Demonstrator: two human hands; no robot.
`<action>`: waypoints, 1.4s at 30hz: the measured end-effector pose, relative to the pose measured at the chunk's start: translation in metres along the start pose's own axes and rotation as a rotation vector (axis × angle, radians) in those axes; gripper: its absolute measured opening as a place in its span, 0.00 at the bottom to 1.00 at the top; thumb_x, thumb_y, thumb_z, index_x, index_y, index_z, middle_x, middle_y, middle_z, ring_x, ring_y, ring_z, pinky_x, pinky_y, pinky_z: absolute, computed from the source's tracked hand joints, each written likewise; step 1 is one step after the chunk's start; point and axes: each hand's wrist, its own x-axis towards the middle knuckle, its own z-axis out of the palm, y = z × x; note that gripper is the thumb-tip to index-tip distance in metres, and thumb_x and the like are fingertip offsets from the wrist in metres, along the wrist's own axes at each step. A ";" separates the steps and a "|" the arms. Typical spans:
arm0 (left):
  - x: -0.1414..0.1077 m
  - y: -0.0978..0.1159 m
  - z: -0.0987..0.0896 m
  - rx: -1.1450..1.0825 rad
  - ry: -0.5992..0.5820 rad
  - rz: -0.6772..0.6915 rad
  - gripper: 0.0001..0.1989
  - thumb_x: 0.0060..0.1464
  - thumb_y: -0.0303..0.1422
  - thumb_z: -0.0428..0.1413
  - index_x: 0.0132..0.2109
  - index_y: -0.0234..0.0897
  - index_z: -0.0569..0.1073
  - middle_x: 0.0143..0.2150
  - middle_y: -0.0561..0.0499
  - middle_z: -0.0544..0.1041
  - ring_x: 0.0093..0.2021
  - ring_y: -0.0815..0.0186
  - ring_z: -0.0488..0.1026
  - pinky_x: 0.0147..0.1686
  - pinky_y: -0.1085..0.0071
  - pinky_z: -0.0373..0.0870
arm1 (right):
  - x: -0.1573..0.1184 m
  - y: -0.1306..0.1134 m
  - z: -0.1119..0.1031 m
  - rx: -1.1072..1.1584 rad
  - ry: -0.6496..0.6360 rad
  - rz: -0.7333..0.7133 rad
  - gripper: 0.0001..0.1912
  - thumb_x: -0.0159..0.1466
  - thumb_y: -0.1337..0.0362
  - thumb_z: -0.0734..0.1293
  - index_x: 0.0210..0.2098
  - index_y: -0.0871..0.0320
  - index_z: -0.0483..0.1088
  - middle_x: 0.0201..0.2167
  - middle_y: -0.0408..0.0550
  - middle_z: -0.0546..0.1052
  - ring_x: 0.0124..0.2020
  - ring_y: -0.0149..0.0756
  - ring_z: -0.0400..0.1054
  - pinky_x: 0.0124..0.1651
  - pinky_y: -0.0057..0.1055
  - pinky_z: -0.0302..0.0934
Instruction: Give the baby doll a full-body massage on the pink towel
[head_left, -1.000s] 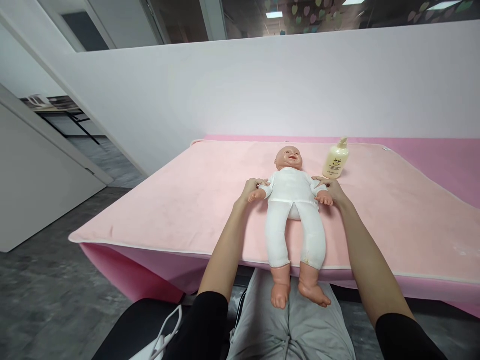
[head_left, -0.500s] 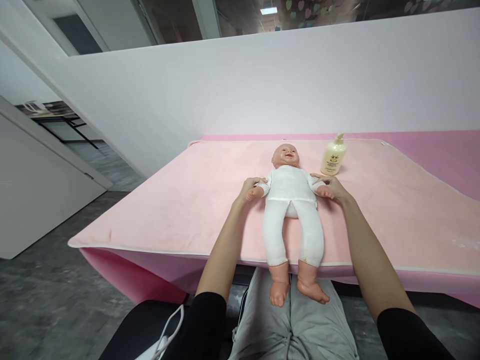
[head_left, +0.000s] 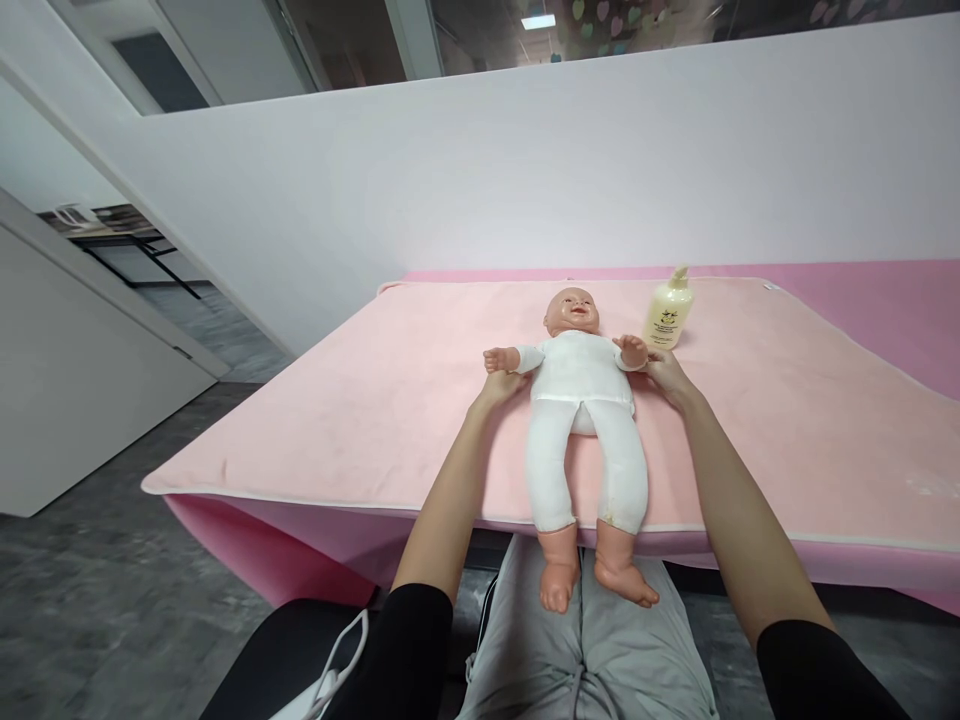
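A baby doll point(head_left: 581, 370) with a white cloth body lies on its back on the pink mat, head toward the wall. Its bare feet hang past the table edge above my lap. My left hand point(head_left: 502, 388) is under the doll's arm on the left and holds it slightly raised; my fingers are mostly hidden by it. On the other side, my right hand point(head_left: 669, 374) is closed at the doll's other arm, its fingertips partly behind the doll's small hand. Just beyond my right hand stands a pale yellow pump bottle point(head_left: 667, 312).
The pink mat point(head_left: 337, 400) covers the table in front of a white wall point(head_left: 600, 170). At the lower left are a black chair seat point(head_left: 255, 660) and a white cable point(head_left: 349, 650). A door point(head_left: 90, 380) stands farther left.
Both doll arms have lifted, and its hands now point up and outward. My hands have shifted from over or beside the arms to beneath and behind them. The bottle has not moved.
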 end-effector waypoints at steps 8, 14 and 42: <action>0.003 0.005 0.005 0.098 0.049 0.053 0.14 0.51 0.41 0.54 0.35 0.34 0.67 0.28 0.51 0.70 0.29 0.66 0.66 0.33 0.70 0.63 | 0.004 0.001 0.018 -0.151 0.143 -0.036 0.19 0.48 0.49 0.68 0.30 0.57 0.67 0.28 0.43 0.72 0.29 0.32 0.65 0.32 0.29 0.61; 0.002 0.006 0.008 0.248 0.054 0.110 0.16 0.54 0.45 0.51 0.32 0.34 0.68 0.28 0.52 0.70 0.30 0.67 0.65 0.31 0.73 0.60 | 0.007 0.006 0.018 -0.397 0.248 -0.097 0.22 0.51 0.43 0.64 0.23 0.57 0.61 0.20 0.40 0.63 0.24 0.29 0.55 0.28 0.28 0.51; -0.014 0.036 -0.003 0.073 -0.370 -0.295 0.18 0.40 0.30 0.60 0.42 0.34 0.70 0.30 0.50 0.73 0.27 0.68 0.68 0.28 0.73 0.63 | -0.002 -0.006 0.024 -0.386 0.059 0.272 0.21 0.51 0.53 0.69 0.41 0.59 0.69 0.25 0.49 0.73 0.27 0.38 0.65 0.29 0.33 0.59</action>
